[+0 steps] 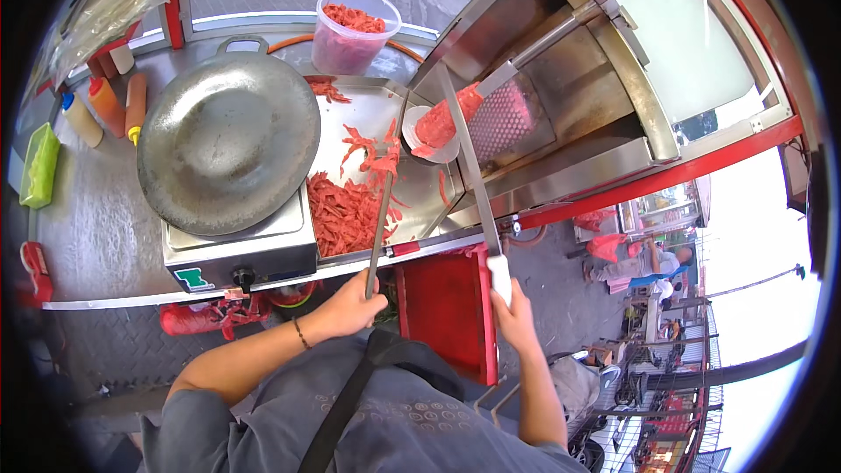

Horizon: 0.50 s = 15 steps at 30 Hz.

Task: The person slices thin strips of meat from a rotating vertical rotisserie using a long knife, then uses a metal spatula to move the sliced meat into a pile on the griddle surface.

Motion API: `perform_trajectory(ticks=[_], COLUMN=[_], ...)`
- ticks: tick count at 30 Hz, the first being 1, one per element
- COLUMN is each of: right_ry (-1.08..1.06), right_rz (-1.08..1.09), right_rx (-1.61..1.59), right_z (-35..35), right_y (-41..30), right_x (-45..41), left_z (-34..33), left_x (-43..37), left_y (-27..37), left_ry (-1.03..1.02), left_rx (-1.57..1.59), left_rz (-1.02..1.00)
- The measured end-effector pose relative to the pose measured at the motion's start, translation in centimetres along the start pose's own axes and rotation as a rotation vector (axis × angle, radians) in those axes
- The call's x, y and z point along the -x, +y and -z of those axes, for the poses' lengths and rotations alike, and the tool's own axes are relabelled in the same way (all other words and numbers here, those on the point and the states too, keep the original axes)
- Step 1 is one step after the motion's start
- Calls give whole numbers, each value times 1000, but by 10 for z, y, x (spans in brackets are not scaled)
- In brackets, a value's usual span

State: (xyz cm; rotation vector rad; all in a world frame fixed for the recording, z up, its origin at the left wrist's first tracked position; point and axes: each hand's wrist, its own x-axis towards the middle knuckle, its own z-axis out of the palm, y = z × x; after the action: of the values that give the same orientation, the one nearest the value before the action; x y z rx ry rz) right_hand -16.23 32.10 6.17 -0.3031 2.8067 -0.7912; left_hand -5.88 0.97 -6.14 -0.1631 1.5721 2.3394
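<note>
My right hand [516,315] grips the white handle of a long kebab knife [476,174]. Its blade crosses in front of the red meat cone [439,125], which sits on a metal spit above a round plate; contact between blade and meat is unclear. In my left hand [351,305] is a long, thin metal tool [383,210], its exact kind unclear, reaching up over the steel tray [414,220]. Red meat strips [371,151] lie by its upper part, some overlapping it. A heap of shaved meat [341,213] fills the tray's near left.
Left of the tray, a large metal pan [230,138] rests on a stove [240,263]. A clear plastic tub [355,33] of meat stands behind. The vertical grill's burner [502,118] is beside the cone. Sauce bottles [108,105] and a green container [41,167] stand far left.
</note>
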Motion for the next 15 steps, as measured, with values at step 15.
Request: perform_trajectory(ticks=[15], right_ry=[109], right_rz=[191], right_rx=[54], right_z=[-93], right_y=[13], right_x=[-30], left_z=[-29], left_x=[-24], left_y=[-8], left_ry=[27], left_rx=[109], left_rz=[-41])
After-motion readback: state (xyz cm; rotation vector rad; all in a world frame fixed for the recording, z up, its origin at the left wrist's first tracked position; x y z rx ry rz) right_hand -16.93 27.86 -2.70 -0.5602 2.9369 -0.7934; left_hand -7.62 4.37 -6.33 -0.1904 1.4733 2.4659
